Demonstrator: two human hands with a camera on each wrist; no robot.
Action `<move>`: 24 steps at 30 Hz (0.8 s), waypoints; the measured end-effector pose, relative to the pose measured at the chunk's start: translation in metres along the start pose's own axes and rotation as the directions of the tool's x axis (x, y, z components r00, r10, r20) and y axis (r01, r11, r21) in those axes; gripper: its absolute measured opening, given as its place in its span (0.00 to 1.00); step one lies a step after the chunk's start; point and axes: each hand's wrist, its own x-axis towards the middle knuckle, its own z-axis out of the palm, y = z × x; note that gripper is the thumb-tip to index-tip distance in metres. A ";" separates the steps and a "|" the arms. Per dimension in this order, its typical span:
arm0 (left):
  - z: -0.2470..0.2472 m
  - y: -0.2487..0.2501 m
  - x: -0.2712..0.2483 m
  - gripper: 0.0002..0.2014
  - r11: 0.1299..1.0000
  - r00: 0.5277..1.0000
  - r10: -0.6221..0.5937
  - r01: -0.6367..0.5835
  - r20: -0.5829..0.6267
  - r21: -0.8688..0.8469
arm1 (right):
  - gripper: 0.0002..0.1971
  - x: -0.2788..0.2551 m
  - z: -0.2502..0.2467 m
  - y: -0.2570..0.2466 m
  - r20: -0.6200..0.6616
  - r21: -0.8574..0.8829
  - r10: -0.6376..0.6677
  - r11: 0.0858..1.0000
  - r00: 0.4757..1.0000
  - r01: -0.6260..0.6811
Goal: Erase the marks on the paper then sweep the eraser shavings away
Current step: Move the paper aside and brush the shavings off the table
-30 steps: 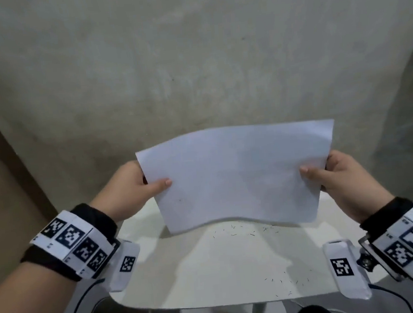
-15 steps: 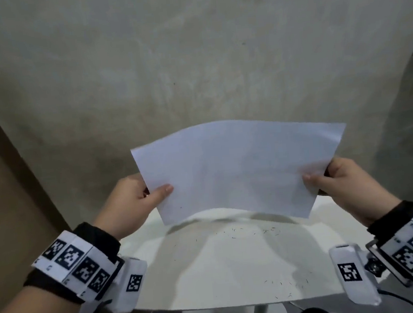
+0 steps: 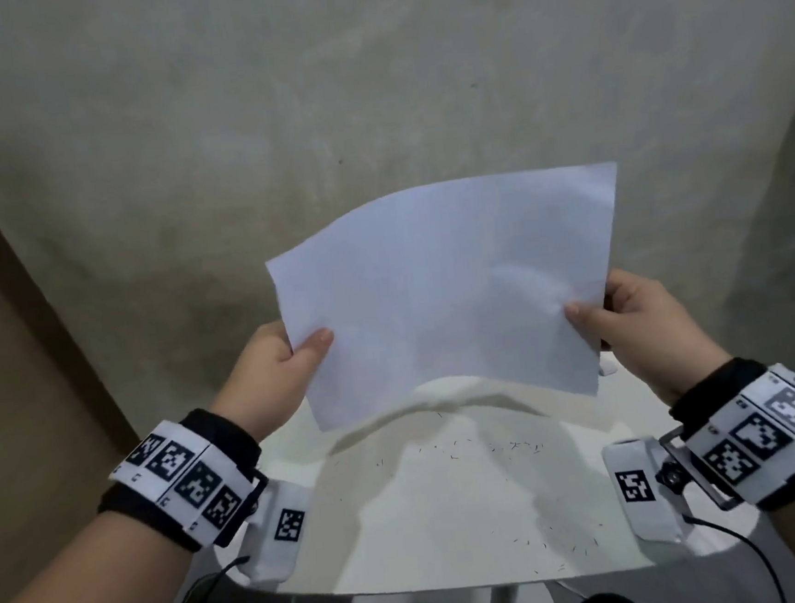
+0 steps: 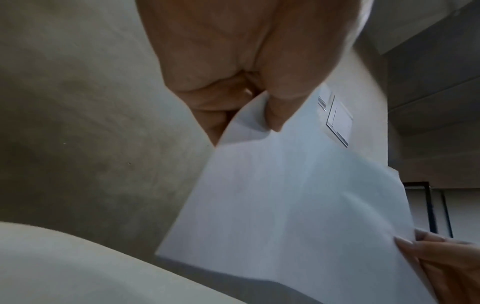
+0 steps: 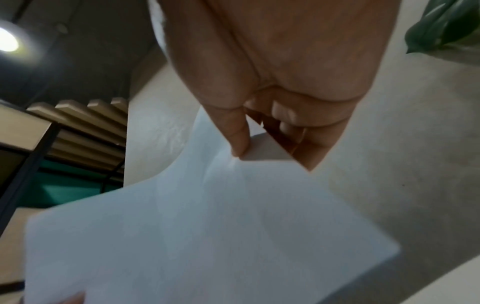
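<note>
The paper is a plain white sheet held up in the air above a white table, tilted so its right side rides higher than its left, with a soft bow across the middle and a small crease near the right grip. Its facing surface looks blank; no marks can be made out on it. The left hand pinches the sheet's left edge low down, thumb on the near face and fingers curled behind. The right hand pinches the right edge the same way, thumb laid on the front. The wrist views show each thumb pressing the sheet against curled fingers. Below the sheet, dark eraser shavings lie scattered in a band on the tabletop, with another sprinkle near the front right edge. Both wrists wear bands of black-and-white markers. A grey wall stands behind.
</note>
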 end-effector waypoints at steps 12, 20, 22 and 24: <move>-0.017 -0.018 -0.006 0.06 0.968 0.996 -0.074 0.058 0.055 0.245 | 0.06 -0.002 -0.002 0.023 0.107 -0.345 0.094 0.937 0.990 -0.052; -0.011 -0.030 -0.011 0.06 0.907 0.956 -0.242 0.162 0.168 0.388 | 0.10 0.000 0.000 0.013 0.283 -0.692 0.228 0.721 0.932 0.034; -0.015 -0.022 -0.008 0.10 0.961 0.981 -0.181 0.160 0.075 0.227 | 0.10 0.001 -0.001 0.006 0.259 -0.473 0.152 0.881 0.954 -0.012; -0.020 -0.014 -0.003 0.11 0.980 0.983 -0.179 0.183 -0.048 0.075 | 0.10 0.005 0.003 0.001 0.177 -0.258 0.117 0.964 0.977 -0.069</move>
